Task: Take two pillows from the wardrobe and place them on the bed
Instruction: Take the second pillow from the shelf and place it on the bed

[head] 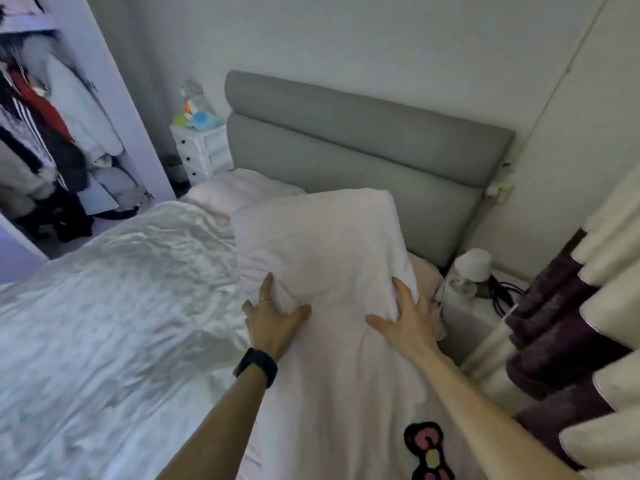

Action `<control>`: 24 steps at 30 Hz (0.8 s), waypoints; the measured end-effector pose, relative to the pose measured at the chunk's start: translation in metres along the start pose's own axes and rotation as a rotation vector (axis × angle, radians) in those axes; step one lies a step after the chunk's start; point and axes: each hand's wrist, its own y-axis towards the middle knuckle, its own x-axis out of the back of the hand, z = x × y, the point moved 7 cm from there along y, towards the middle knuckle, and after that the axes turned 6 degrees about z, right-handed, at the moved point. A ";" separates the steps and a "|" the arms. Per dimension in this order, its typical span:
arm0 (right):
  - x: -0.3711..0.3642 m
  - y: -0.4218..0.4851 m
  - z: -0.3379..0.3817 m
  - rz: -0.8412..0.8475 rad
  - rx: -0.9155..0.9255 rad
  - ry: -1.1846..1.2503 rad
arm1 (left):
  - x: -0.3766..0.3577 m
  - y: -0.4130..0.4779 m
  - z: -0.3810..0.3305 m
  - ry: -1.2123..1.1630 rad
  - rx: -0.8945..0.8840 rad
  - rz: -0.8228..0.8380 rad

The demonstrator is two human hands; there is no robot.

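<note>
A pale pink pillow [322, 244] stands tilted against the grey headboard [363, 140] on the right side of the bed [114, 306]. My left hand [273, 317] grips its lower left corner, with a black watch on the wrist. My right hand [408, 317] grips its lower right edge, fingers dug into the fabric. Another pale pillow [235, 192] lies flat at the head of the bed on the left side. The wardrobe [52, 133] stands open at the far left, full of hanging clothes.
A white drawer unit [201, 150] with toys on top stands left of the headboard. A nightstand [474, 306] with a white lamp and cables sits right of the bed. Cream and purple curtains [588, 306] hang at the right edge. A crumpled white duvet covers the bed.
</note>
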 end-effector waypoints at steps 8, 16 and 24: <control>0.061 0.145 -0.009 0.024 0.006 -0.010 | -0.080 0.107 -0.052 -0.070 0.071 0.039; 0.100 0.311 -0.044 0.145 0.030 -0.061 | -0.169 0.217 -0.079 -0.122 0.152 0.026; 0.086 0.489 -0.091 0.389 0.040 -0.137 | -0.265 0.318 -0.059 -0.227 0.381 -0.102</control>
